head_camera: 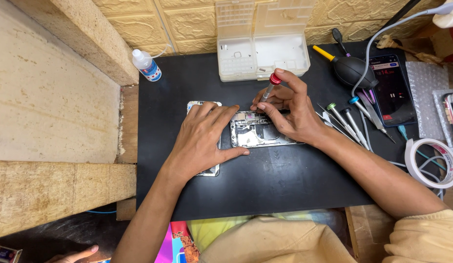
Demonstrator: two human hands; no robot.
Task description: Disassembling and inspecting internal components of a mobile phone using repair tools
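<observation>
An opened phone (258, 131) lies flat on the black work mat (275, 180), its circuit board and metal shields exposed. My right hand (292, 114) holds a small screwdriver (269, 90) with a red cap, tip down on the phone's upper edge. My left hand (202, 139) lies flat with fingers spread, pressing on the phone's left end and covering most of a second phone panel (202, 104) beneath it.
A clear plastic parts box (263, 48) stands open at the back. A small squeeze bottle (146, 65) sits back left. Several screwdrivers (350, 122), a black air blower (353, 70), a lit phone (394, 90) and a tape roll (433, 163) lie to the right.
</observation>
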